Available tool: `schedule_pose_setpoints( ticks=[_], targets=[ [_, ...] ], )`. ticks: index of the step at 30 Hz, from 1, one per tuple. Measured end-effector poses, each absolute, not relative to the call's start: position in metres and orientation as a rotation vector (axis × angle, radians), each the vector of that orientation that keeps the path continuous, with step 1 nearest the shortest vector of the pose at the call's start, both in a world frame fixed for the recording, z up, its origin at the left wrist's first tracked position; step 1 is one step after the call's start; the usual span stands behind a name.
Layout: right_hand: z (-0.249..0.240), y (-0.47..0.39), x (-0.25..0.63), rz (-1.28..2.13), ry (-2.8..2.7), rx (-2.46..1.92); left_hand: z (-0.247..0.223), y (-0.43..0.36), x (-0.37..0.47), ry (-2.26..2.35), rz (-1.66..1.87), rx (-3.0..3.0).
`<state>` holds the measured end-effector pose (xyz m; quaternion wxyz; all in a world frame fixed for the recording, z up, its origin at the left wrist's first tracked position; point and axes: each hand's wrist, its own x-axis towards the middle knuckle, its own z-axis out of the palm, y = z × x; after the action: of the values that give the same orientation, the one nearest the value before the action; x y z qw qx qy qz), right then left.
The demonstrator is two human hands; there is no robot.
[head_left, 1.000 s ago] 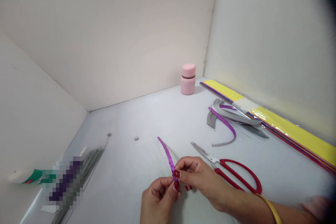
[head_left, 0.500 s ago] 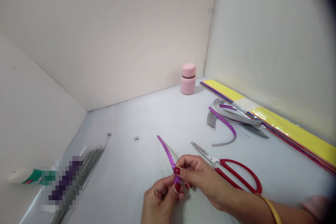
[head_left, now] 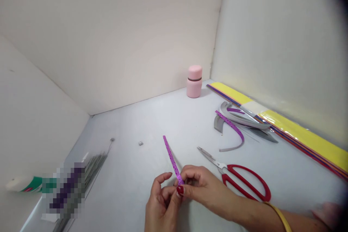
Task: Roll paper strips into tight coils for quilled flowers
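Observation:
A narrow purple strip with small dark spots sticks up and away from my fingers, its far end free above the table. My right hand pinches its near end between thumb and fingers. Close against it, my left hand has its thumb and a finger together at the same end, while its index finger is raised and bent. The strip's lowest part is hidden by the fingers. Red-handled scissors lie just right of my right hand, blades pointing away to the left.
A pink jar stands at the back. Grey and purple strip offcuts lie at right, beside a long yellow-topped pack of sheets. Thin grey wires and a white-green tube are at left. A small silvery piece sits mid-table.
Both hands have shifted slightly down along the strip's near end. My left index finger has lifted off it. The strip now stands a little straighter.

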<state>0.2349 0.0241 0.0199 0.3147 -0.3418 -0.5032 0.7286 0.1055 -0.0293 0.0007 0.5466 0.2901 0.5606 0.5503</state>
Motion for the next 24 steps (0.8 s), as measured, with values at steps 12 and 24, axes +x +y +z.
schedule_pose_setpoints(
  ticks=[12, 24],
  targets=[
    [0.015, 0.023, 0.233, 2.013, -1.300, -0.928, -0.004, -0.031, 0.104, 1.320, 1.274, 0.811],
    [0.018, 0.026, 0.236, 1.986, -1.219, -1.071, 0.002, -0.026, 0.103, 1.279, 1.171, 0.600]
  ],
)
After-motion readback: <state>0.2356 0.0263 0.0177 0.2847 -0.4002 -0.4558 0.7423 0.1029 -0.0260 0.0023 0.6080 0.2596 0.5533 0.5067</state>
